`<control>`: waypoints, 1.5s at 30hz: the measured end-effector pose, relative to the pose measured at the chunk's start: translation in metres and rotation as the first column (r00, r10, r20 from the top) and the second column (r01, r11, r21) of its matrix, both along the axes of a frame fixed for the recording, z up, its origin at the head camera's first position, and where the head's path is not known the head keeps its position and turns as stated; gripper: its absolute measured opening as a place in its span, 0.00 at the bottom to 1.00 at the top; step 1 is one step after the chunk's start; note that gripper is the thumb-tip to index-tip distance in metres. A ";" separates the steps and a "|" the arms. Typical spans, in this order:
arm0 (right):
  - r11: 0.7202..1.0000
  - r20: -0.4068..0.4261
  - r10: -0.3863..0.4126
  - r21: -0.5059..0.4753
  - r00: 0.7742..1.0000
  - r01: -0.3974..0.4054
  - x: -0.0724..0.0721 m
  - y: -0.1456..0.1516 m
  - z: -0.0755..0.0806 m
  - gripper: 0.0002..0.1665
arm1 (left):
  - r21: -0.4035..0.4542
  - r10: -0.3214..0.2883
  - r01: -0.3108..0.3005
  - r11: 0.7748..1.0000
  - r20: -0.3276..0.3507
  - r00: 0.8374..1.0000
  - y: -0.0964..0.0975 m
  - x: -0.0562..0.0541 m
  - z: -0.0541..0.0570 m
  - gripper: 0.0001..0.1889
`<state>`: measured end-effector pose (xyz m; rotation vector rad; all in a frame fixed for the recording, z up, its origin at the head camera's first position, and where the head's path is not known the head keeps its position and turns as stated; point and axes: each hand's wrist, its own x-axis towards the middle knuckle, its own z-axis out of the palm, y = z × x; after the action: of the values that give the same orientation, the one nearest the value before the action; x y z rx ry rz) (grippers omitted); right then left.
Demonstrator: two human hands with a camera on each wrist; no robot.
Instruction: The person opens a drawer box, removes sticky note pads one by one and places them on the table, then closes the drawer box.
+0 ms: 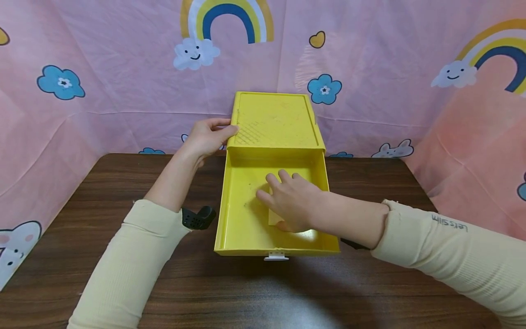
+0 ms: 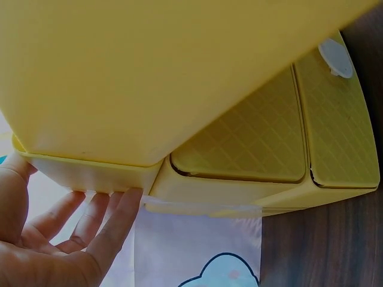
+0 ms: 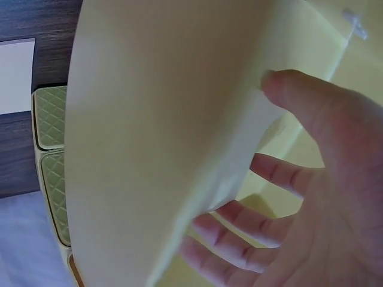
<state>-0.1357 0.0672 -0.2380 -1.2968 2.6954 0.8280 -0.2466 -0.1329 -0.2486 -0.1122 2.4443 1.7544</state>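
A yellow drawer unit [image 1: 276, 119] stands at the back of the table with its top drawer [image 1: 242, 228] pulled out. My left hand [image 1: 207, 139] rests on the unit's left edge, thumb on top. In the left wrist view its fairly straight fingers [image 2: 96, 216] touch the side. Inside the drawer, my right hand [image 1: 297, 201] spans a small pale yellow block [image 1: 274, 218], thumb on the near side and fingers beyond it. The hand hides most of the block. The right wrist view shows the thumb and the spread fingers [image 3: 239, 224] at its edges.
A white handle [image 1: 276, 257] juts from the drawer's front. Lower drawers [image 2: 239, 140] with quilted fronts sit beneath it in the left wrist view. The dark wooden table [image 1: 185, 283] is bounded behind by a pink printed cloth [image 1: 135, 87], which also covers the sides.
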 end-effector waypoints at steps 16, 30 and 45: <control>0.999 0.012 0.038 -0.025 0.999 -0.037 -0.004 -0.003 -0.003 0.39 | 0.000 0.001 -0.001 1.000 -0.003 1.000 0.001 0.000 0.000 0.27; 0.998 0.021 0.033 -0.053 0.999 -0.032 -0.004 -0.001 -0.007 0.37 | -0.035 0.015 -0.016 0.999 -0.009 1.000 0.001 -0.001 0.000 0.27; 0.995 0.059 0.030 -0.093 0.998 -0.024 -0.006 0.006 -0.007 0.41 | -0.039 0.005 -0.005 0.999 -0.011 1.000 0.000 -0.001 0.000 0.27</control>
<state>-0.1420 0.0736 -0.2452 -1.3562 2.7043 0.6617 -0.2479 -0.1325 -0.2490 -0.1128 2.4893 1.7139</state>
